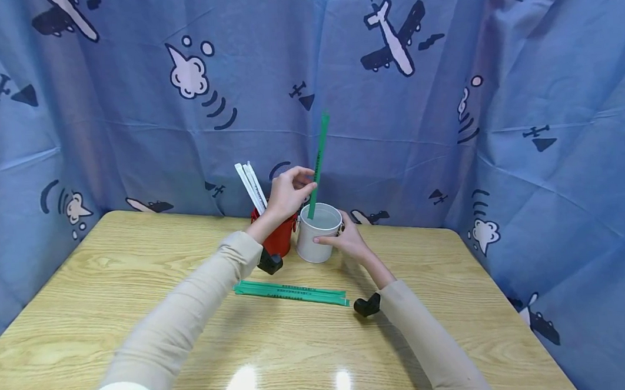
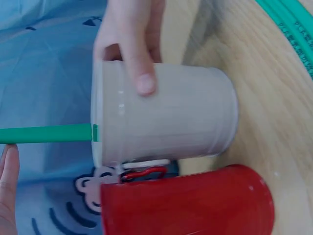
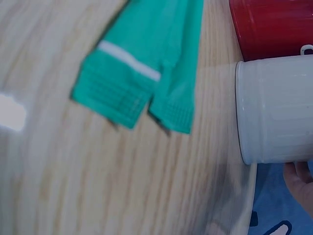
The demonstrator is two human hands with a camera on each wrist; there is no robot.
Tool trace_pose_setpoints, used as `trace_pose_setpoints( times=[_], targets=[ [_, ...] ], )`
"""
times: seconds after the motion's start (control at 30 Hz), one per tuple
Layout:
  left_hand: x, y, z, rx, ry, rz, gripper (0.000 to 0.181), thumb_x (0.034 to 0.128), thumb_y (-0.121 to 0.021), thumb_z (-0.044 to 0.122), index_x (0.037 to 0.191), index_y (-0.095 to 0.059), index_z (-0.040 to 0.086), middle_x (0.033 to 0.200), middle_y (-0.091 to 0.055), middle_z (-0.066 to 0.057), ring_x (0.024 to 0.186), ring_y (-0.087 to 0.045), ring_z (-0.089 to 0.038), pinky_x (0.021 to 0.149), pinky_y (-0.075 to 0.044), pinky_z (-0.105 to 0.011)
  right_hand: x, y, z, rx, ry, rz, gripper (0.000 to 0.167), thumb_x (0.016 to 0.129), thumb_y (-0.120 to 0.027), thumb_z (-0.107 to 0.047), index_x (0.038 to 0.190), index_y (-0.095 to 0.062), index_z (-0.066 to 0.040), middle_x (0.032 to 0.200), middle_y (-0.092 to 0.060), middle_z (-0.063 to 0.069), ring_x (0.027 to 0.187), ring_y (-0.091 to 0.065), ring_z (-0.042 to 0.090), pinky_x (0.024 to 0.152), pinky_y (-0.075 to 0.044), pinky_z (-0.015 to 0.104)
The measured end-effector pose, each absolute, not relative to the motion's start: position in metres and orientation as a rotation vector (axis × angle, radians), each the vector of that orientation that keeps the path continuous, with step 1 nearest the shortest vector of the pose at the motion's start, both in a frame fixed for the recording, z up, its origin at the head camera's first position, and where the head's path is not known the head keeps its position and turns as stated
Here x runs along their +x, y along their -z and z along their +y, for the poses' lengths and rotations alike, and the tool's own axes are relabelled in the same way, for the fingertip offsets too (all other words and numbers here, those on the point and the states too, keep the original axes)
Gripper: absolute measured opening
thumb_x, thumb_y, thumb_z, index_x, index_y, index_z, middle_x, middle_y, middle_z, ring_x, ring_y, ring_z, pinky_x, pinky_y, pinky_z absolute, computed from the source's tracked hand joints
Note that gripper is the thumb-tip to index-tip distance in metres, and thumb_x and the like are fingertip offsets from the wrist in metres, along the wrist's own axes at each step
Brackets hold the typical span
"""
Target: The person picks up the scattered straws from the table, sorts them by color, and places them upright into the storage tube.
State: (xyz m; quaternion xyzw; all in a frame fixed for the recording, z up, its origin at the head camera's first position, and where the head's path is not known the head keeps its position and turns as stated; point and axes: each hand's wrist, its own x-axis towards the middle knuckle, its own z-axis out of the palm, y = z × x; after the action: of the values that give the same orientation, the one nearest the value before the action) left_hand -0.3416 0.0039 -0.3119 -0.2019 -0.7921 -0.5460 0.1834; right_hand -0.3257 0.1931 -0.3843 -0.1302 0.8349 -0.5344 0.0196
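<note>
My left hand (image 1: 287, 191) pinches a long slim green packet (image 1: 318, 159) with dark print, which stands nearly upright. Its lower end is at the mouth of a white bucket (image 1: 311, 246); the left wrist view has that end overlapping the rim. My right hand (image 1: 349, 238) grips the bucket from the right side, thumb on the front wall and fingers partly hidden behind. In the right wrist view, fingertips (image 3: 296, 178) touch the bucket's side. Several similar green packets (image 1: 291, 291) lie flat on the table in front of the bucket.
A red bucket (image 1: 279, 241) stands close to the white one's left, partly behind my left wrist. Slim white packets (image 1: 249, 183) lean out of it. The wooden table (image 1: 136, 275) ends at a blue patterned curtain (image 1: 263, 62) behind.
</note>
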Motion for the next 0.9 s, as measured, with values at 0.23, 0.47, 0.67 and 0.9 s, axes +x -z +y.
trace_pose_setpoints(
  times=[0.23, 0.47, 0.67, 0.9],
  targets=[
    [-0.342, 0.326, 0.008, -0.563, 1.504, -2.322, 0.027, 0.0907, -0.066, 0.013, 0.116, -0.065, 0.005, 0.103, -0.072, -0.014, 0.091, -0.069, -0.026, 0.084, -0.057, -0.034, -0.327, 0.385, 0.193, -0.41, 1.667, 2.573, 0.09, 0.079, -0.077, -0.013, 0.149, -0.022, -0.003, 0.146, -0.038, 0.021, 0.135, -0.038, 0.038, 0.111, -0.032, 0.055],
    [-0.343, 0.339, 0.011, -0.615, 1.439, -2.414, 0.026, 0.0915, -0.065, 0.013, 0.117, -0.066, 0.005, 0.104, -0.071, -0.014, 0.092, -0.069, -0.026, 0.084, -0.056, -0.035, -0.328, 0.386, 0.194, -0.4, 1.661, 2.575, 0.09, 0.079, -0.078, -0.014, 0.149, -0.022, -0.004, 0.146, -0.037, 0.02, 0.135, -0.038, 0.037, 0.111, -0.032, 0.055],
    [-0.343, 0.348, 0.015, -0.615, 1.424, -2.427, 0.027, 0.0906, -0.066, 0.012, 0.117, -0.065, 0.005, 0.102, -0.071, -0.014, 0.09, -0.069, -0.026, 0.083, -0.057, -0.034, -0.328, 0.386, 0.194, -0.399, 1.655, 2.579, 0.09, 0.079, -0.077, -0.014, 0.149, -0.022, -0.003, 0.147, -0.036, 0.021, 0.136, -0.037, 0.038, 0.111, -0.032, 0.055],
    [-0.342, 0.356, 0.017, -0.628, 1.396, -2.432, 0.025, 0.0906, -0.066, 0.011, 0.115, -0.065, 0.005, 0.098, -0.072, -0.014, 0.087, -0.07, -0.025, 0.079, -0.058, -0.034, -0.327, 0.386, 0.193, -0.392, 1.643, 2.587, 0.089, 0.08, -0.077, -0.014, 0.149, -0.022, -0.004, 0.146, -0.037, 0.02, 0.136, -0.037, 0.038, 0.11, -0.034, 0.055]
  ],
)
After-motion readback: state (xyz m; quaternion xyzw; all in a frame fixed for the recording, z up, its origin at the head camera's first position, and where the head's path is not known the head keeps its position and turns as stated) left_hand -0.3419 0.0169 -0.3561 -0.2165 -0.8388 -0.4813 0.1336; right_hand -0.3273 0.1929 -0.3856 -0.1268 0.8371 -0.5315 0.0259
